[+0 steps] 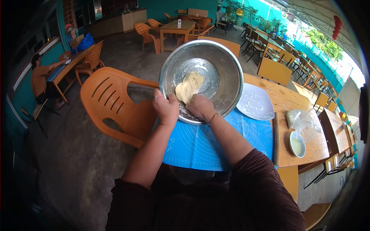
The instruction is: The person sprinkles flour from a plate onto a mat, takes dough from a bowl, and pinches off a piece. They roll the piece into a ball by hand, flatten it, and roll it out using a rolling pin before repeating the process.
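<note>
Dough (189, 87): lying in tilted metal bowl (227, 82), just beyond right hand's (200, 106) curled fingers, touching them. Left hand (166, 107): gripping rim.

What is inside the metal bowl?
A lump of dough in the bowl, with whitish residue around it. The right hand covers the dough's lower end; the bowl's surface beneath the dough is hidden.
</note>
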`<state>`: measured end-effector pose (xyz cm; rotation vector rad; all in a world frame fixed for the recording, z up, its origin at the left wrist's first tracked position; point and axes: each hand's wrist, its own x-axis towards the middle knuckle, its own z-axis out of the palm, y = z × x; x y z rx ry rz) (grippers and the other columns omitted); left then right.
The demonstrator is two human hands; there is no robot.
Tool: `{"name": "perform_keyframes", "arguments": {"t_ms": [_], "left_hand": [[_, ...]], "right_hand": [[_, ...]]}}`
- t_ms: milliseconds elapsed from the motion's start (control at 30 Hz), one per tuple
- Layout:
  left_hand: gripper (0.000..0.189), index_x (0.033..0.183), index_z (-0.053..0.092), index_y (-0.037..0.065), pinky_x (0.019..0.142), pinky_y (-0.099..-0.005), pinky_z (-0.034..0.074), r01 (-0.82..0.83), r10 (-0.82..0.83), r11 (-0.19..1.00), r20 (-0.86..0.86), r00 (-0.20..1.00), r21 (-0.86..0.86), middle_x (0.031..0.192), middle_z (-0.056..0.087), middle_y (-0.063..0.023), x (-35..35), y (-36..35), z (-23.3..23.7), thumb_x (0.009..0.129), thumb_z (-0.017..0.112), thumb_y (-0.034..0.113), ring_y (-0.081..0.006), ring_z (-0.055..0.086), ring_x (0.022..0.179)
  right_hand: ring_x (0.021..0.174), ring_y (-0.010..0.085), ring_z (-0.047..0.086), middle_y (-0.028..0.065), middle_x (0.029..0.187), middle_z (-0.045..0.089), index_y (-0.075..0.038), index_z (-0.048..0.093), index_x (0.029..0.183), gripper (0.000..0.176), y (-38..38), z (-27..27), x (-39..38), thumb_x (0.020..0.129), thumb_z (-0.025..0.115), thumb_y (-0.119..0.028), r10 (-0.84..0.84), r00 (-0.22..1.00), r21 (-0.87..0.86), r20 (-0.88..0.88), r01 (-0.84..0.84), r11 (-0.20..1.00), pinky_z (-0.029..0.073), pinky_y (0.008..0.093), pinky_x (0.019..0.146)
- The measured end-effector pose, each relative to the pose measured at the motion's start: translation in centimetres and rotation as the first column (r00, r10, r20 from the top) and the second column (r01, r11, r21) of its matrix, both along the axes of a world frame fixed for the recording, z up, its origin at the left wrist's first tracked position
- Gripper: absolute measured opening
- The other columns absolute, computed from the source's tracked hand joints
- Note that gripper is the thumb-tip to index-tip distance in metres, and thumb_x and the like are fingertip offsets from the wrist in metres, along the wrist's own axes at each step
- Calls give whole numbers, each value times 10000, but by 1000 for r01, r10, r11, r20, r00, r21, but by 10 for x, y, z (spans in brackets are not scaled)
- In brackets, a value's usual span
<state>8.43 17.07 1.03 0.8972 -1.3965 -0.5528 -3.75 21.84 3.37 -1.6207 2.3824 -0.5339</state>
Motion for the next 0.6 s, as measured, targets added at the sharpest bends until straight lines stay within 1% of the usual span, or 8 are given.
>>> {"name": "perform_keyframes", "arguments": {"t_ms": [100,200,267,400,467,600], "left_hand": [[188,877,481,-80,743,-485,473,-11,11,1000,20,1000,-4,831,583,-294,-1,0,-2,743,554,31,-460,590,794],[184,879,480,-80,743,-484,474,-45,48,997,53,997,-57,830,585,-291,-2,-1,0,747,553,25,-456,594,797],[183,883,481,-80,747,-482,476,-1,1,1000,-21,1000,3,833,586,-290,-1,2,2,751,553,24,-452,596,801],[188,888,480,-81,740,-477,479,-42,43,999,25,999,-33,836,588,-288,-3,-2,-3,752,555,24,-451,598,790],[190,890,478,-81,730,-475,483,-40,41,998,21,999,-46,834,587,-288,-3,-3,-3,752,555,25,-453,598,774],[189,891,476,-79,726,-477,485,-29,29,1000,31,999,-13,839,590,-289,-3,-1,0,755,552,28,-458,601,773]], "right_hand": [[987,371,659,238,1023,680,13,713,950,316,1,-3,-5,796,526,-190,34,999,-20,-30,-35,999,507,434,864],[973,362,662,226,1015,685,7,715,947,301,2,3,-3,799,531,-180,60,995,-9,-79,-60,998,509,439,855],[967,362,661,221,1008,685,11,714,943,291,4,9,0,804,530,-166,105,984,85,-142,-94,992,511,434,853],[965,364,660,224,1011,682,12,714,939,288,5,9,-1,818,535,-179,107,982,105,-157,-91,990,512,433,850],[966,369,658,230,1003,681,11,715,938,297,7,8,-5,834,539,-205,153,980,69,-124,-146,987,512,433,848],[962,383,654,239,993,679,13,711,942,308,8,12,1,844,541,-224,181,978,104,-105,-170,980,510,440,845]]}}
